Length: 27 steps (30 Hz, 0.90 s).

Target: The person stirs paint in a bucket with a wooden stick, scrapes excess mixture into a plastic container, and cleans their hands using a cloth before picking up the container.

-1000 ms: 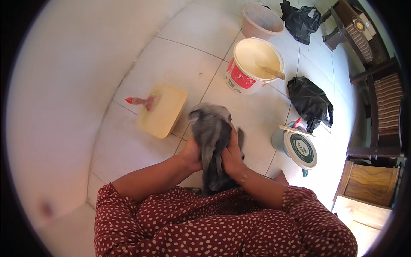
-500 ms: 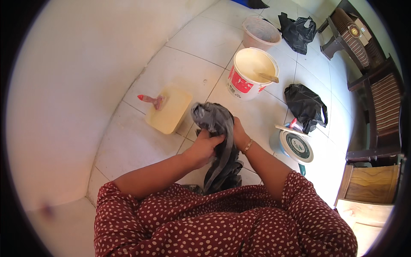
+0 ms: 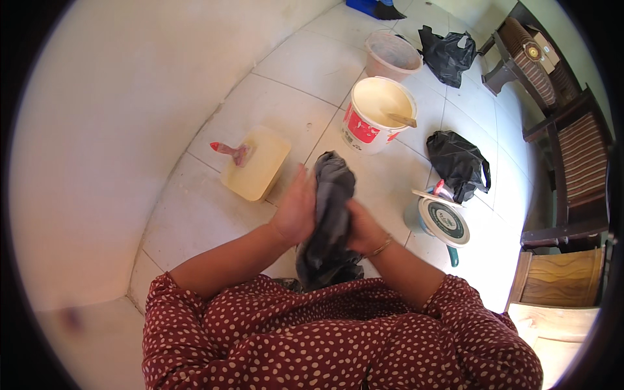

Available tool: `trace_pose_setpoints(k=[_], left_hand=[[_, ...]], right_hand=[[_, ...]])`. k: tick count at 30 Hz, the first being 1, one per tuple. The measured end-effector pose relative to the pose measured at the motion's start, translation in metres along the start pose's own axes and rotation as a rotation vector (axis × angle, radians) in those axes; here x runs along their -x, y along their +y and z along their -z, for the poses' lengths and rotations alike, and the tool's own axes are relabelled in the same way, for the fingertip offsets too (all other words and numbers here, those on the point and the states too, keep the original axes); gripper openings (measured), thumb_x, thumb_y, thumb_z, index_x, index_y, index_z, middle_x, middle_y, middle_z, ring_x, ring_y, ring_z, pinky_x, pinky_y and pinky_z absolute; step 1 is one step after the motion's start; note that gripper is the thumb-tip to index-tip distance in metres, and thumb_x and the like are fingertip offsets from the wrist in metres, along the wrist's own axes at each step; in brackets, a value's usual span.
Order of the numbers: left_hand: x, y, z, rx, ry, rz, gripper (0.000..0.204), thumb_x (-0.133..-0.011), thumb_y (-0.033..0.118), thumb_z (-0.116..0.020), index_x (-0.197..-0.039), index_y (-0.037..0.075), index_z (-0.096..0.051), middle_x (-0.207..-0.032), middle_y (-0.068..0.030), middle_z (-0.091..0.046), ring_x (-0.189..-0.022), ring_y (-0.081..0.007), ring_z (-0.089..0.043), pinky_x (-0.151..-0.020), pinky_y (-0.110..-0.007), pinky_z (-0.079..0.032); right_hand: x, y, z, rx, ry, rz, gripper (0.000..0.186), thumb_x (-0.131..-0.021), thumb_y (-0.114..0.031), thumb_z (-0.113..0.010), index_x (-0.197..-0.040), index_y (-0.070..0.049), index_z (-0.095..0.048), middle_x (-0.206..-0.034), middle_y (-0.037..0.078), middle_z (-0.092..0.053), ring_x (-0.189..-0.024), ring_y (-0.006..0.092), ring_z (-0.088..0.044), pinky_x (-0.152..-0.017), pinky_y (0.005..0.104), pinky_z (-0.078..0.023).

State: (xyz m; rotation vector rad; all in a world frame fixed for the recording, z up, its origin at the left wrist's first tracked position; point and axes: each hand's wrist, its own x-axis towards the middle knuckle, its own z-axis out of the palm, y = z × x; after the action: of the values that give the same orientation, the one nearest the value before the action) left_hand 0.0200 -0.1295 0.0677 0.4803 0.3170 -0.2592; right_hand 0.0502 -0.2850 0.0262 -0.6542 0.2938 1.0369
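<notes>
A crumpled black plastic bag stands bunched between my two hands in front of my lap, its lower folds hanging toward my clothes. My left hand presses against its left side, fingers stretched upward along it. Against the right side, my right hand grips the bag; its fingers are partly behind the folds and slightly blurred. To the left lies a cream paint tray, with a red-handled paint brush across its left edge.
Ahead stand a white bucket of cream paint with a stick and a dull pink bucket. Black bags and a lidded tub are right, near wooden chairs. A wall rises left.
The bag has been drawn into a narrower, upright bunch. My left hand's fingers have straightened alongside it, and my right hand has come lower.
</notes>
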Motion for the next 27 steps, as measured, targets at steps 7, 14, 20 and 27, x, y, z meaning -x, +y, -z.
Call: trace_pose_setpoints(k=[7, 14, 20, 27], left_hand=[[0.006, 0.003, -0.015, -0.083, -0.073, 0.006, 0.051, -0.1, 0.044, -0.028, -0.128, 0.005, -0.046, -0.125, -0.0091, -0.053, -0.117, -0.0212, -0.049, -0.102, -0.035, -0.036], [0.0, 0.002, -0.004, -0.191, -0.155, -0.11, 0.056, -0.1, 0.045, -0.024, -0.142, 0.008, -0.029, -0.138, -0.0107, -0.042, -0.121, -0.0238, -0.046, -0.104, -0.041, -0.033], [-0.016, 0.0, 0.024, 1.062, -0.324, 0.037, 0.067, -0.099, 0.045, -0.026, -0.147, 0.01, 0.005, -0.151, -0.0132, -0.006, -0.133, -0.037, -0.029, -0.11, -0.042, -0.023], [0.01, -0.016, 0.013, 3.532, 0.565, 1.15, 0.083, -0.091, 0.037, -0.049, -0.144, -0.001, 0.001, -0.151, -0.0239, 0.006, -0.125, -0.0485, -0.035, -0.104, -0.047, -0.031]], right_hand=[[-0.028, 0.005, -0.054, 0.34, 0.357, 0.549, 0.033, -0.081, -0.016, -0.059, -0.105, 0.007, -0.058, -0.094, 0.011, -0.064, -0.083, 0.0205, -0.062, -0.072, 0.0307, -0.049], [-0.063, -0.018, -0.006, 0.57, 0.446, 0.277, 0.036, -0.083, -0.024, -0.054, -0.1, 0.007, -0.061, -0.089, 0.014, -0.065, -0.079, 0.0228, -0.063, -0.069, 0.0324, -0.05], [-0.034, -0.051, 0.003, 0.08, 0.008, 0.218, 0.039, -0.095, -0.031, -0.042, -0.115, -0.001, -0.056, -0.109, 0.012, -0.062, -0.099, 0.0269, -0.061, -0.091, 0.0399, -0.048], [-0.032, 0.001, -0.002, 0.921, 0.352, 0.412, 0.04, -0.086, -0.032, -0.055, -0.104, 0.004, -0.058, -0.097, 0.011, -0.063, -0.088, 0.0167, -0.059, -0.077, 0.0336, -0.049]])
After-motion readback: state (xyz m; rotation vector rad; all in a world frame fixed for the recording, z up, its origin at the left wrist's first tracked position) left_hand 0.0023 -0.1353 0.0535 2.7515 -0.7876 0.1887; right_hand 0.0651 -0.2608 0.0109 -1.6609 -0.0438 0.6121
